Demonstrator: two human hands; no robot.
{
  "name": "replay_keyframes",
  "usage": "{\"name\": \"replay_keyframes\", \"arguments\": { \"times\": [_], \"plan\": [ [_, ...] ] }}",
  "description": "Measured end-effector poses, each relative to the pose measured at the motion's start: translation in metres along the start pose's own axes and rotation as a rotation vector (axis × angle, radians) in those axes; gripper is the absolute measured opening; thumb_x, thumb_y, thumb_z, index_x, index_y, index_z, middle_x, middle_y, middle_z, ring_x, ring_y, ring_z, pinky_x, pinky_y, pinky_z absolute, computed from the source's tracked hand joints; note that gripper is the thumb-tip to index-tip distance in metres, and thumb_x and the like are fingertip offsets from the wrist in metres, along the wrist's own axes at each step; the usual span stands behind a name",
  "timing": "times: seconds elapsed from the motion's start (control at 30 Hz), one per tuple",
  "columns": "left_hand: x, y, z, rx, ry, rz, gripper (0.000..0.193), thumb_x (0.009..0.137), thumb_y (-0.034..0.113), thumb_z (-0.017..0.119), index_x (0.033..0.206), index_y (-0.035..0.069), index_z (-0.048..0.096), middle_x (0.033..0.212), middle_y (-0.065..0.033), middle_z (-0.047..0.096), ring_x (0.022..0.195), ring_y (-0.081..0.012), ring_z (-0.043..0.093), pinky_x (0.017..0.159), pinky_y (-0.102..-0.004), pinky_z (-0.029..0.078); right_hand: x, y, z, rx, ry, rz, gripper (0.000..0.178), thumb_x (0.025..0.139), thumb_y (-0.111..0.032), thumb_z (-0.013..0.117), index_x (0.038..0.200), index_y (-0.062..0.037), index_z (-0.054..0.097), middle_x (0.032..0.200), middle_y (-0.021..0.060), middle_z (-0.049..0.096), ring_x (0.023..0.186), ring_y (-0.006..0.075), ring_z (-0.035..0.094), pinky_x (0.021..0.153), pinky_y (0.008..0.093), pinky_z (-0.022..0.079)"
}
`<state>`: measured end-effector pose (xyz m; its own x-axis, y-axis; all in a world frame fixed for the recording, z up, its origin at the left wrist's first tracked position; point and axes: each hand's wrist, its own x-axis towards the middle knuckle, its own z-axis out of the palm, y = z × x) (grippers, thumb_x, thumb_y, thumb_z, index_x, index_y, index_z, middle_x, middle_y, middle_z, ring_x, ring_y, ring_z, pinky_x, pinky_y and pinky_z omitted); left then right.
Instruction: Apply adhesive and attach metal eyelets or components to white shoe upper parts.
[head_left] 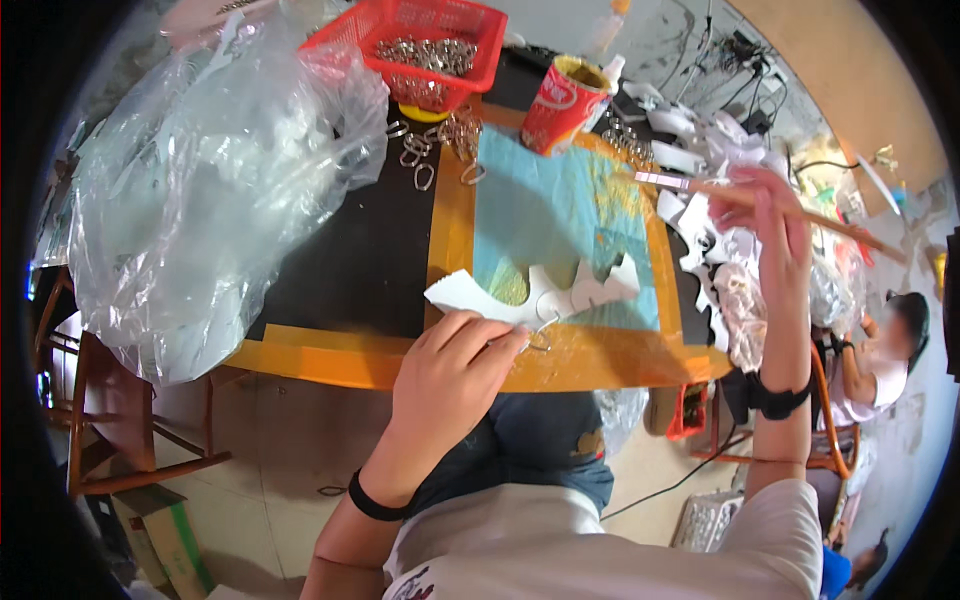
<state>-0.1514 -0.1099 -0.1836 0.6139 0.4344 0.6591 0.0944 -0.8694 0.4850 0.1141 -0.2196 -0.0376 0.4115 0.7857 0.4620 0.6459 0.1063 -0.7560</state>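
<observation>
White cutout (552, 303): one, in left hand (450, 368); brush (675, 182): one, right hand (768, 208)

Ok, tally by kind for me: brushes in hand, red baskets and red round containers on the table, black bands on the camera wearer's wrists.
Brush: 1
Red basket: 1
Red round container: 1
Black wrist bands: 2
Total: 5

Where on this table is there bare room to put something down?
Mostly on the black tabletop, between the clear plastic bag and orange tape strip, nearer than the loose metal rings. The blue sheet also looks bare between the red can and white cutout. It is crowded at right, with white pieces, and around the red basket.
</observation>
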Motion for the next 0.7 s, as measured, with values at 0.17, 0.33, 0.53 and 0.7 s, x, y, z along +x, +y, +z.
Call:
{"name": "replay_keyframes", "arguments": {
  "times": [0.17,0.33,0.53,0.7],
  "plan": [
    [0.007,0.000,0.006,0.008,-0.005,0.034,0.017,0.070,0.004,0.071,0.087,0.008,0.070,0.086,0.0004,0.063,0.080,-0.0178,0.059,0.067,-0.0302,0.050,-0.072,-0.016,0.023,-0.102,-0.138,-0.074,0.021,0.094,-0.012,0.048,0.093,0.0042,0.061,0.082,0.0127,0.066,0.072,0.0176,0.064,0.065,0.0298,0.050],
    [0.004,-0.002,0.008,0.037,0.010,0.046,0.018,0.069,0.004,0.071,0.086,0.008,0.070,0.085,0.0009,0.062,0.079,-0.0181,0.058,0.066,-0.0299,0.050,-0.086,-0.011,0.041,-0.225,-0.195,-0.121,0.015,0.088,-0.010,0.054,0.089,0.0016,0.063,0.082,0.0135,0.066,0.071,0.0231,0.064,0.063,0.0310,0.051],
    [0.001,-0.005,0.005,0.044,-0.042,0.097,0.022,0.071,0.005,0.066,0.093,0.006,0.066,0.090,-0.0003,0.057,0.086,-0.0169,0.056,0.068,-0.0282,0.051,-0.089,-0.010,0.049,-0.270,-0.179,-0.073,0.014,0.086,-0.011,0.056,0.087,-0.0004,0.065,0.082,0.0126,0.066,0.072,0.0240,0.065,0.063,0.0321,0.051],
    [-0.001,-0.006,0.006,0.055,-0.032,0.093,0.022,0.070,0.005,0.065,0.092,0.006,0.066,0.089,-0.0001,0.057,0.086,-0.0167,0.056,0.068,-0.0282,0.051,-0.090,-0.012,0.040,-0.275,-0.237,-0.088,0.015,0.085,-0.014,0.057,0.085,-0.0011,0.064,0.079,0.0121,0.066,0.069,0.0258,0.064,0.062,0.0329,0.051]
  ]
}}
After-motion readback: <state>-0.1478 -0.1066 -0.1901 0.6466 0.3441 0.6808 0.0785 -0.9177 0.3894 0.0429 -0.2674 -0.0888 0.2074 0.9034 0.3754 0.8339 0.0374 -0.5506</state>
